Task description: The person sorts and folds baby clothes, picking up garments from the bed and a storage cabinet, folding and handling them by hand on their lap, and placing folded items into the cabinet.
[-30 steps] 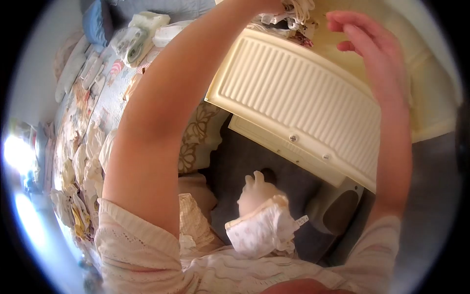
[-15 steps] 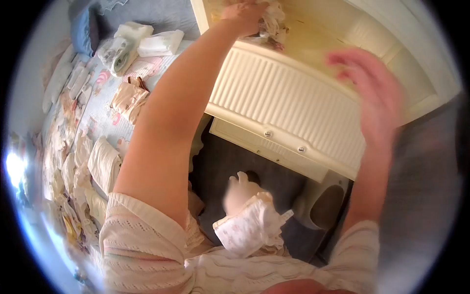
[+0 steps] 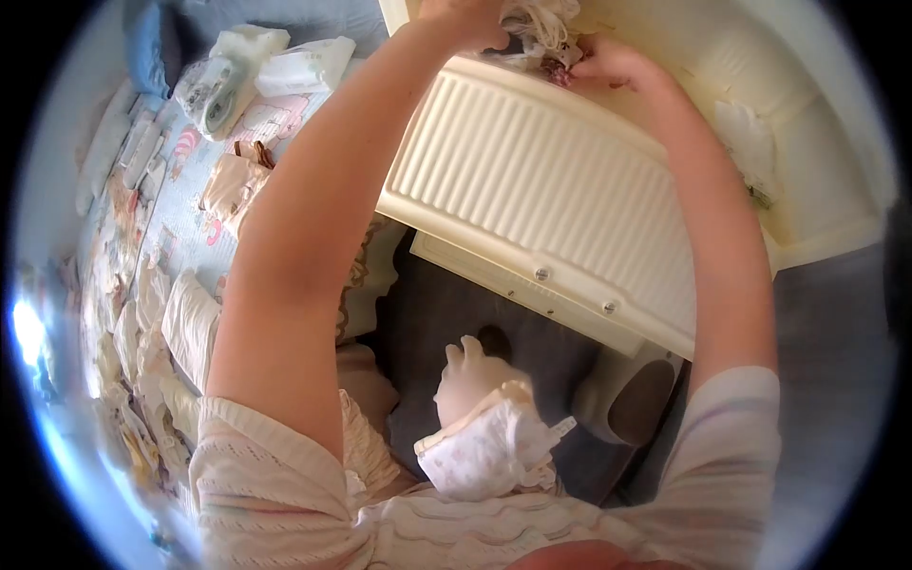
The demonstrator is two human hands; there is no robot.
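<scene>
A bundle of crumpled light cloth (image 3: 543, 30) with some dark and reddish bits lies at the top, in the cream drawer behind its ribbed front (image 3: 546, 180). My left hand (image 3: 467, 23) grips the bundle's left side; the frame's top edge cuts off part of this hand. On the other side, the fingertips of my right hand (image 3: 616, 66) are pressed together at the bundle's lower right edge. What lies under the fingers is hidden.
Folded clothes (image 3: 233, 185) and plastic-wrapped packs (image 3: 306, 66) lie on a patterned surface at left. A white item (image 3: 746, 142) sits at right inside the drawer. Below are a toy-like figure in spotted cloth (image 3: 484, 446) and a grey-white object (image 3: 627, 394).
My right hand has moved left and up to the bundle, its fingers now closed on the edge. My left hand stays at the bundle, and the view has shifted slightly.
</scene>
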